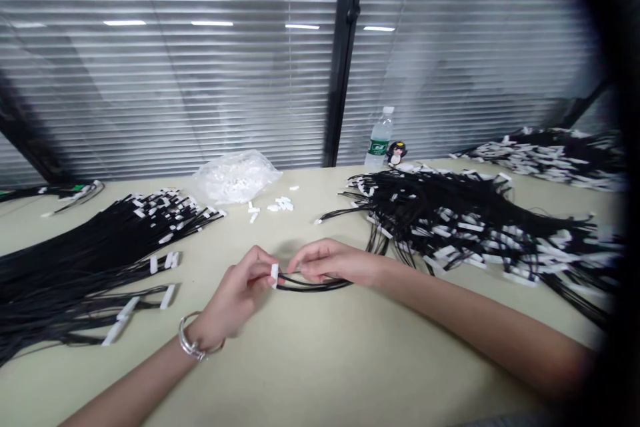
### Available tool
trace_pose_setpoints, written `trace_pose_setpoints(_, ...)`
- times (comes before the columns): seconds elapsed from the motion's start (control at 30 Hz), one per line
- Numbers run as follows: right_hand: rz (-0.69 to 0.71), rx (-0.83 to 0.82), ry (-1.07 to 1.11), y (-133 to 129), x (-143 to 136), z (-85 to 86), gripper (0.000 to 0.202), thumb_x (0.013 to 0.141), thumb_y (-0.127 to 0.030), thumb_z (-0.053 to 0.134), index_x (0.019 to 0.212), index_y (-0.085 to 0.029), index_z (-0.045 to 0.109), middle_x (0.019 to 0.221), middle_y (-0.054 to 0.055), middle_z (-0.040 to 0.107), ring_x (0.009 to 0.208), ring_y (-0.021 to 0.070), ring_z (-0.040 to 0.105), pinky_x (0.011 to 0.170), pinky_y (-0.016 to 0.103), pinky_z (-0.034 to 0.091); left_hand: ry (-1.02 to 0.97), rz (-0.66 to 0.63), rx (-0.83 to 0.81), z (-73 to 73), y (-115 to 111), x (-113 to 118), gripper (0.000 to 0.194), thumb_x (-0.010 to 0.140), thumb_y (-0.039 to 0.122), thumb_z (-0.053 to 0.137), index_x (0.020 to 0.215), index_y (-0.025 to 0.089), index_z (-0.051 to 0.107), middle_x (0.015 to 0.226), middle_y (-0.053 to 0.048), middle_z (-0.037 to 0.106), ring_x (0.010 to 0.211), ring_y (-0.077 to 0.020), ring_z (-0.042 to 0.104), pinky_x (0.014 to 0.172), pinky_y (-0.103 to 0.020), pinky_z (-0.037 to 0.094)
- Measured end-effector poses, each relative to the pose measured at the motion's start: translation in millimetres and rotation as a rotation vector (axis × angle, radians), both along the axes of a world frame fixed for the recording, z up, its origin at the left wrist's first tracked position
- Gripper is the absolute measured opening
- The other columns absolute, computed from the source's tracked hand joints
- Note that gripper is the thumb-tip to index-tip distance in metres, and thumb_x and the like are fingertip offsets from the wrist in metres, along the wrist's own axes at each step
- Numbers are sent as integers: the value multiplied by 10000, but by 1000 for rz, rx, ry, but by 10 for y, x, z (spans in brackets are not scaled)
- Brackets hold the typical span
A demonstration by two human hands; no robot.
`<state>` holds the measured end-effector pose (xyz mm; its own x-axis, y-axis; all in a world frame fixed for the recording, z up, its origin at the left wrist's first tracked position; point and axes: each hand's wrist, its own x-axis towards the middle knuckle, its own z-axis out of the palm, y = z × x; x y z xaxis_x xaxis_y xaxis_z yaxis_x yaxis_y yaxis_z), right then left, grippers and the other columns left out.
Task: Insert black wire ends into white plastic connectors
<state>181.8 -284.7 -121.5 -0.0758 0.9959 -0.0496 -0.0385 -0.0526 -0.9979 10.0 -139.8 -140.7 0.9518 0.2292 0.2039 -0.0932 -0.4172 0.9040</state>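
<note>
Near the middle of the table, my left hand (pixel 243 288) pinches a white plastic connector (pixel 275 275) between thumb and fingers. Black wires (pixel 313 287) run from that connector to the right, passing under my right hand (pixel 327 260). The fingers of my right hand are curled together over these wires, thumb tucked in; they appear to grip them, though the contact is partly hidden. Past my right wrist the wires reach toward a large heap of black cables with white connectors (pixel 440 207). A silver bracelet (pixel 193 340) circles my left wrist.
On the left lies a bundle of similar black cables (pixel 85 240). Behind my hands are a clear plastic bag of small white parts (pixel 235 177) and several loose white pieces (pixel 283 204). A water bottle (pixel 380 137) and a penguin figurine (pixel 397 153) stand by the blinds. Another cable pile (pixel 555 153) sits far right.
</note>
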Motion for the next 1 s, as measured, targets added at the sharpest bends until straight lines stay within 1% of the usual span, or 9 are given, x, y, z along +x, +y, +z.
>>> trace_pose_setpoints(0.1, -9, 14, 174, -61, 109, 65, 212, 769, -223, 552, 910, -102, 653, 823, 70, 620, 674, 90, 527, 656, 221, 410, 25, 0, -135, -14, 37, 8, 108, 846, 260, 500, 886, 201, 418, 784, -38, 661, 808, -174, 598, 735, -292, 390)
trace_pose_setpoints(0.17, -111, 78, 274, -84, 215, 67, 214, 745, -178, 516, 898, -113, 652, 938, 103, 635, 752, 117, 572, 764, 270, 438, 44, 2, -224, -22, 63, 13, 137, 843, 267, 510, 889, 208, 395, 822, -45, 669, 848, -187, 615, 781, -321, 390)
trace_pose_setpoints(0.3, -335, 237, 358, -99, 471, 40, 376, 666, -84, 511, 1002, -224, 608, 1095, 30, 605, 981, 126, 566, 917, 295, 408, 71, 24, -338, -20, 94, 25, 193, 825, 274, 545, 892, 217, 373, 857, -44, 677, 878, -195, 626, 807, -337, 383)
trace_pose_setpoints(0.43, -547, 347, 338, -103, 696, 57, 323, 771, -176, 501, 1078, -257, 560, 1195, 6, 534, 1085, 116, 513, 960, 280, 395, 76, 42, -395, -7, 101, 28, 225, 805, 268, 576, 905, 220, 380, 838, -37, 685, 887, -198, 627, 810, -341, 388)
trace_pose_setpoints(0.6, -749, 400, 322, -90, 975, -7, 127, 836, -331, 512, 929, -262, 564, 920, -14, 582, 935, 90, 551, 881, 247, 443, 70, 46, -408, -22, 110, 19, 229, 803, 295, 577, 933, 217, 405, 851, -51, 693, 907, -208, 627, 810, -347, 392)
trace_pose_setpoints(0.7, -850, 409, 315, -90, 1179, -129, 158, 834, -401, 512, 884, -255, 548, 736, -27, 527, 769, 86, 550, 786, 241, 476, 66, 45, -401, -24, 102, 15, 234, 799, 300, 580, 937, 217, 410, 863, -54, 694, 913, -212, 627, 807, -346, 397)
trace_pose_setpoints(0.77, -916, 420, 315, -107, 1320, -200, 175, 837, -412, 502, 905, -256, 541, 693, -31, 492, 693, 85, 533, 737, 243, 487, 72, 48, -394, -21, 92, 15, 229, 802, 292, 577, 932, 217, 404, 870, -54, 695, 915, -211, 629, 814, -349, 398)
trace_pose_setpoints(0.9, -1018, 441, 302, -180, 1541, -220, 110, 842, -300, 491, 918, -236, 537, 762, -5, 510, 693, 92, 526, 686, 246, 491, 87, 53, -344, -23, 73, 17, 202, 809, 258, 570, 911, 210, 401, 849, -53, 700, 912, -204, 633, 822, -346, 399)
trace_pose_setpoints(1.0, -1065, 445, 257, -225, 1564, -148, 114, 807, -188, 491, 907, -220, 535, 772, -1, 509, 591, 76, 476, 549, 207, 449, 69, 47, -317, -29, 65, 15, 191, 804, 237, 577, 900, 200, 417, 851, -59, 699, 890, -201, 639, 824, -354, 411)
